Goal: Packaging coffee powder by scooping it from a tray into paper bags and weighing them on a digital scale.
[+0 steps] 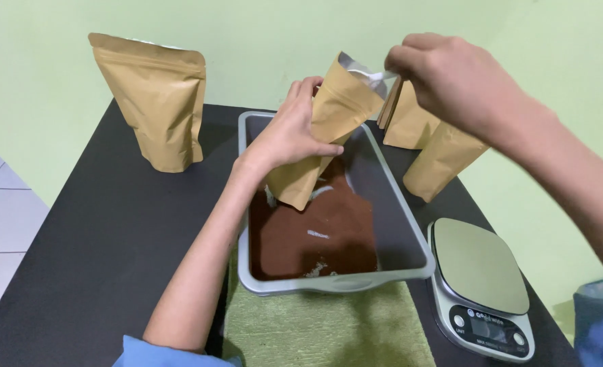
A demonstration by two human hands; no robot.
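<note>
Holding: the left hand (291, 132), frame centre, wraps its fingers around the middle of a tan pouch (322, 129), thumb on the front face, so the pouch hangs tilted over the tray.
Pouch: mouth up and open toward the upper right, silver lining showing; its bottom corner dips low over the brown powder (315, 234). Kept above the tray, it seems, so any spill falls back in.
Right hand: the right hand (451, 78), upper right of the frame, has its fingers pinched narrow on something pale at the pouch mouth; whether that is a scoop or the pouch lip I cannot tell.
Tray: a grey tray (400, 224), frame centre, sits on a green mat (328, 326), likely to steady it and catch dust.
Scale: a small scale (481, 282), lower right, stands just beside the tray, its plate bare.
Spare pouches: two more pouches (427, 143) lean behind the tray at upper right; one standing pouch (158, 102) is well apart at upper left.
Table: a dark table (104, 238) carries everything.
</note>
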